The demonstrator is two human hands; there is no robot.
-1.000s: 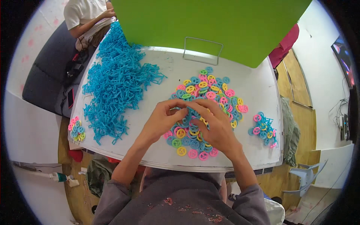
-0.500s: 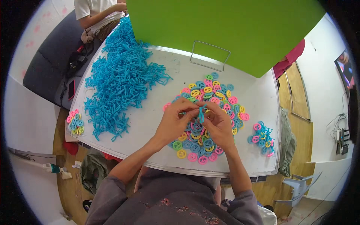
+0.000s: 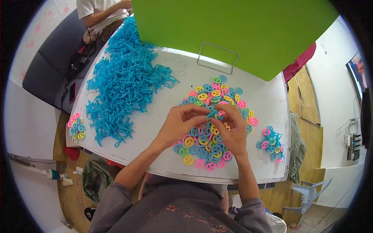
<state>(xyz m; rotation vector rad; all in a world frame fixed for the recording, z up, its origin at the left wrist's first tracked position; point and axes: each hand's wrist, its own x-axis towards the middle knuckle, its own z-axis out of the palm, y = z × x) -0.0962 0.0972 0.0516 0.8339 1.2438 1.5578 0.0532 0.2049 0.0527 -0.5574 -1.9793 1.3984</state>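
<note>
My left hand (image 3: 179, 125) and my right hand (image 3: 232, 130) meet over a heap of small coloured plastic rings (image 3: 211, 101) in pink, yellow, green and blue on the white table (image 3: 163, 116). Between the fingertips of both hands sits a small blue plastic piece (image 3: 211, 113); I cannot tell whether a ring is on it. A large pile of blue plastic pieces (image 3: 122, 85) lies to the left of my hands.
A green board (image 3: 233, 31) on a wire stand (image 3: 217, 58) rises at the table's far side. Small clusters of rings lie at the left edge (image 3: 75, 126) and the right edge (image 3: 271, 141). Another person (image 3: 103, 13) sits at the far left corner.
My hands have lifted slightly off the ring heap and drawn together, bringing the blue piece up between the fingertips. The view has shifted a little.
</note>
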